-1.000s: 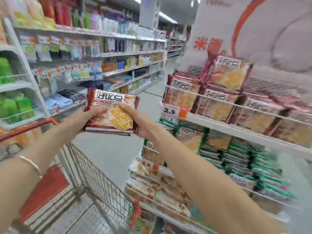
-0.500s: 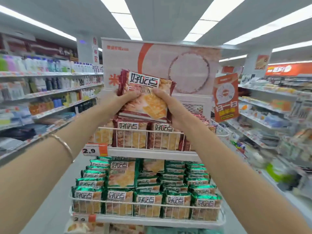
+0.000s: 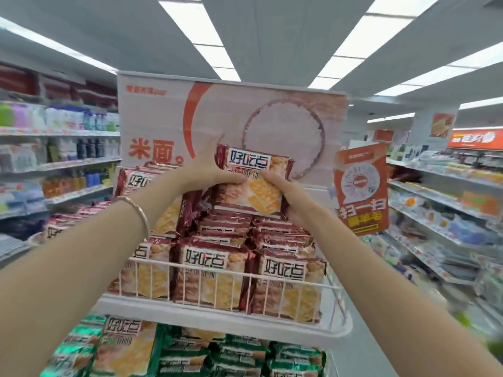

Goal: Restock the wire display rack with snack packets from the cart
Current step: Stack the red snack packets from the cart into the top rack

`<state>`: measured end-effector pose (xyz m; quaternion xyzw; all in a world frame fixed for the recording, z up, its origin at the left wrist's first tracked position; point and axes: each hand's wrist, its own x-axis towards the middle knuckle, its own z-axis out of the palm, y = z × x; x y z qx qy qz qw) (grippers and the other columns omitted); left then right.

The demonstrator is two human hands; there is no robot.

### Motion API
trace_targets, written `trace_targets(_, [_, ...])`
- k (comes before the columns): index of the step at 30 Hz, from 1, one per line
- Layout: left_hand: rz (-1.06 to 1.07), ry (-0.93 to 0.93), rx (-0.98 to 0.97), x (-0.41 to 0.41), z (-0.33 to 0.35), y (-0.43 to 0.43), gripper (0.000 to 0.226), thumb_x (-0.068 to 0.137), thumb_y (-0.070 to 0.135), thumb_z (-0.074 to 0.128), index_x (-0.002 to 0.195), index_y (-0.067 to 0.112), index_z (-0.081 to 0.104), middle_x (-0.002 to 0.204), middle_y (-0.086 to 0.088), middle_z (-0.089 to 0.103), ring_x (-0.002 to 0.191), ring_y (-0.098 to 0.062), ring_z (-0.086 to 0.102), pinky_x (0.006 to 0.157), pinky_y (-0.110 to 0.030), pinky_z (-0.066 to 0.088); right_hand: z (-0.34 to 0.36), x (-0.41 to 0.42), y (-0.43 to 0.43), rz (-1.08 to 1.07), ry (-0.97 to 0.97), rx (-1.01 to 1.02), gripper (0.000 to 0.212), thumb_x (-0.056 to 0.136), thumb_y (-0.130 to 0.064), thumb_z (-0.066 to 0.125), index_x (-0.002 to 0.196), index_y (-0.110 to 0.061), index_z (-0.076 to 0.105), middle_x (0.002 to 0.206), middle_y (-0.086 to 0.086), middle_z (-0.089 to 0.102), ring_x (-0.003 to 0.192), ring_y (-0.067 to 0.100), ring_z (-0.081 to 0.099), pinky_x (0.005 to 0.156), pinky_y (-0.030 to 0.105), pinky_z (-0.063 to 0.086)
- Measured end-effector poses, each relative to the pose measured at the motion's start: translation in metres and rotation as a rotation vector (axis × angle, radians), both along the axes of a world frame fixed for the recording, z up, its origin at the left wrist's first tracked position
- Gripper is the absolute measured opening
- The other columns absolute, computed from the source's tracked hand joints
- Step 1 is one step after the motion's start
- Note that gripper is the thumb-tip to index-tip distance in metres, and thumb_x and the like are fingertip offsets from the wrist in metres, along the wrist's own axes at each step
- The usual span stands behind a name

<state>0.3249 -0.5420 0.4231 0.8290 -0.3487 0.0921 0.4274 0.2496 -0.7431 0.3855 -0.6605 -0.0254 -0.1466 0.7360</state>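
Note:
A red snack packet point(image 3: 254, 186) with crackers pictured on it is held up over the back of the top tier of the white wire display rack point(image 3: 234, 276). My left hand point(image 3: 206, 170) grips its upper left edge, thumb on the front. My right hand point(image 3: 285, 198) grips its lower right side. The top tier holds several rows of the same red packets point(image 3: 206, 278), standing behind the wire front. The cart is out of view.
Below the top tier sits a tier of green packets point(image 3: 239, 357). A large poster board point(image 3: 231, 123) stands behind the rack, and an orange hanging sign point(image 3: 359, 189) is at its right. Stocked store shelves line both sides of the aisle.
I have stepped closer to the rack and both hands have carried the packet forward, from in front of the rack to over the back rows of the top tier.

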Motion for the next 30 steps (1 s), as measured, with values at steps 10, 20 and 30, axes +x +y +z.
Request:
trace_targets(10, [0.238,-0.184,0.702,0.061,0.008,0.0,0.135,0.054,0.072,0.081,0.158,0.035,0.003,0.165,0.007,0.006,0.151,-0.021,0.016,0.121,-0.045,0.02,-0.028,0.064,-0.005,0.059,0.209,-0.426,0.094,0.065,-0.051,0.09,0.141,-0.014,0.049,0.137,-0.002,0.059,0.126,0.02,0.057,0.115,0.045,0.038])
trace_targets(20, [0.207,-0.055,0.716,0.063,0.004,-0.001,0.112,0.074,0.049,0.082,0.158,0.03,0.011,0.165,0.002,0.002,0.15,-0.024,0.014,0.119,-0.041,0.018,-0.035,0.088,0.007,0.113,0.227,-0.409,0.134,0.027,-0.062,0.097,0.141,-0.007,0.051,0.132,0.005,0.065,0.122,0.02,0.061,0.113,0.045,0.04])
trace_targets(30, [0.203,-0.049,0.859,0.083,0.003,0.009,0.136,0.06,0.056,0.087,0.156,0.038,-0.008,0.166,0.008,-0.002,0.15,-0.021,0.016,0.121,-0.045,0.021,-0.031,0.07,-0.008,-0.295,-0.393,-1.937,0.109,0.081,-0.075,0.056,0.157,-0.035,-0.011,0.166,0.009,-0.015,0.151,0.035,-0.018,0.12,0.064,0.0])
